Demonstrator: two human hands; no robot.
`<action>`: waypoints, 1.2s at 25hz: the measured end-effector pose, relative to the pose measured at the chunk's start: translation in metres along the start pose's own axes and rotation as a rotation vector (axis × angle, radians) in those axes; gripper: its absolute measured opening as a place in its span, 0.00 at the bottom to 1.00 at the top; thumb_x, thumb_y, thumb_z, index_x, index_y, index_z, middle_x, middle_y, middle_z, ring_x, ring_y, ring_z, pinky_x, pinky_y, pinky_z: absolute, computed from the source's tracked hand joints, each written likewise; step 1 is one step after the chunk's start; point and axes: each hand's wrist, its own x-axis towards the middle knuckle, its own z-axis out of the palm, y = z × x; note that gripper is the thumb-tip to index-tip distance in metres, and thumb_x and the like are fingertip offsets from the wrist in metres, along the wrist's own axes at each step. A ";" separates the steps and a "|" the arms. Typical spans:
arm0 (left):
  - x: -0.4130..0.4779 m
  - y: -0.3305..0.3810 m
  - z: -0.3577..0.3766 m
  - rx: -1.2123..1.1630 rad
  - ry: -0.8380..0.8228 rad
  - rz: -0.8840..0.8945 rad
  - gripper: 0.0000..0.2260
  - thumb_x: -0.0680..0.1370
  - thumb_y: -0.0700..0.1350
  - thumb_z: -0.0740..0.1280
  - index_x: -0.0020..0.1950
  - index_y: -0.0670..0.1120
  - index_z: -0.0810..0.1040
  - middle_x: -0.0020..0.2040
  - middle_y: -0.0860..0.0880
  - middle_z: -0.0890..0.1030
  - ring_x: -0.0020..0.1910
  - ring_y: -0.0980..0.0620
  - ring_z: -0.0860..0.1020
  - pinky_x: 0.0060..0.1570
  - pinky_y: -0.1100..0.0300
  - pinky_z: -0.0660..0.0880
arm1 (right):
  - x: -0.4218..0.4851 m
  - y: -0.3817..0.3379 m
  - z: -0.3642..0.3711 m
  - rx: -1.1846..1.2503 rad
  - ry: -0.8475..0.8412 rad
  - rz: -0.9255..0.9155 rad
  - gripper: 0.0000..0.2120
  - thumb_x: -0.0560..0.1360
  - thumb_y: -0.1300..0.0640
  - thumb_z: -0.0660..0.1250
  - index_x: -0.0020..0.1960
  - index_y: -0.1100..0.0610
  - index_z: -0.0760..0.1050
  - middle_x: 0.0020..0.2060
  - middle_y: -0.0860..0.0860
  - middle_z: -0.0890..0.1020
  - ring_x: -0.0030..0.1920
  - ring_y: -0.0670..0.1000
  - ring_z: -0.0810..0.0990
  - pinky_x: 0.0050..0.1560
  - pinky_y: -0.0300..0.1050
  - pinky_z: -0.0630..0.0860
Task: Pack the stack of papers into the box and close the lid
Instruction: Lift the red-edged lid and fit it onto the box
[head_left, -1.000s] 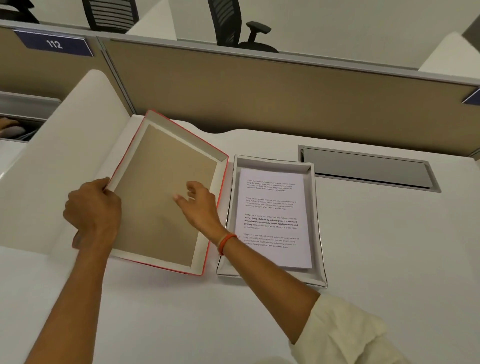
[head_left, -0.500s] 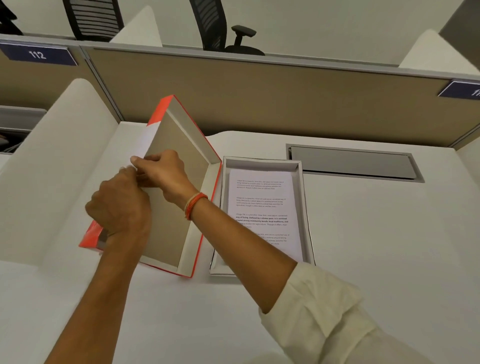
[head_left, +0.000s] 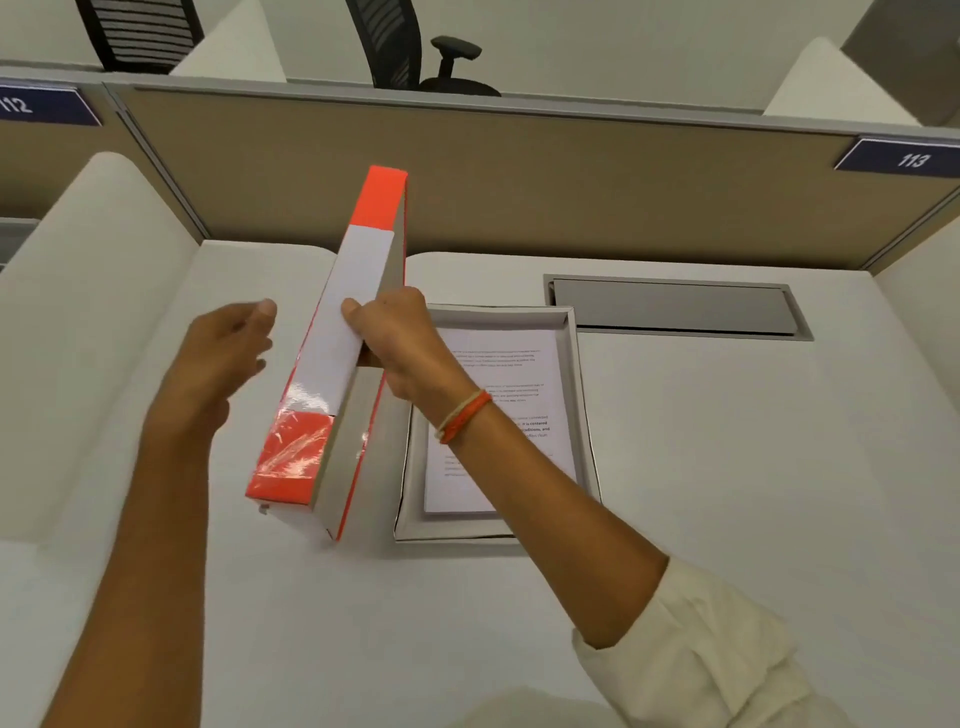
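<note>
The orange and white lid (head_left: 332, 358) stands nearly upright on its long edge, just left of the open grey box (head_left: 582, 374). My right hand (head_left: 400, 348) grips the lid's upper rim, thumb on the white outer side and fingers inside. My left hand (head_left: 223, 353) hovers a little to the left of the lid, fingers apart, holding nothing. The stack of printed papers (head_left: 519, 384) lies flat inside the box, partly hidden behind my right wrist and forearm.
A white desk (head_left: 727, 467) carries everything. A grey cable flap (head_left: 675, 306) is set into it behind the box. A tan partition (head_left: 571, 182) closes the back, and a white curved divider (head_left: 93, 291) rises on the left. Office chairs stand beyond the partition.
The lid has swung from lying open-side up to standing almost vertical on its right edge. My left hand has let go of its rim; my right hand now holds it alone.
</note>
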 end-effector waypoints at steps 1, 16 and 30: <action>0.010 -0.012 0.010 0.005 -0.026 -0.040 0.27 0.79 0.59 0.61 0.72 0.43 0.70 0.68 0.43 0.76 0.65 0.43 0.76 0.67 0.44 0.71 | -0.007 -0.004 -0.010 0.012 -0.005 0.028 0.12 0.79 0.59 0.62 0.60 0.64 0.71 0.60 0.61 0.79 0.58 0.61 0.80 0.54 0.53 0.80; -0.017 -0.069 0.123 -0.236 -0.254 -0.044 0.12 0.79 0.63 0.56 0.60 0.81 0.65 0.52 0.77 0.76 0.47 0.63 0.83 0.48 0.63 0.80 | -0.064 0.053 -0.212 -0.211 0.283 -0.047 0.27 0.76 0.34 0.58 0.72 0.41 0.61 0.55 0.46 0.81 0.50 0.49 0.84 0.48 0.47 0.83; -0.008 -0.085 0.175 0.231 -0.218 0.175 0.33 0.75 0.66 0.47 0.78 0.62 0.40 0.64 0.41 0.69 0.60 0.47 0.72 0.66 0.45 0.69 | -0.033 0.150 -0.257 -0.380 0.390 -0.124 0.17 0.81 0.43 0.53 0.69 0.40 0.66 0.44 0.56 0.84 0.39 0.55 0.84 0.40 0.42 0.82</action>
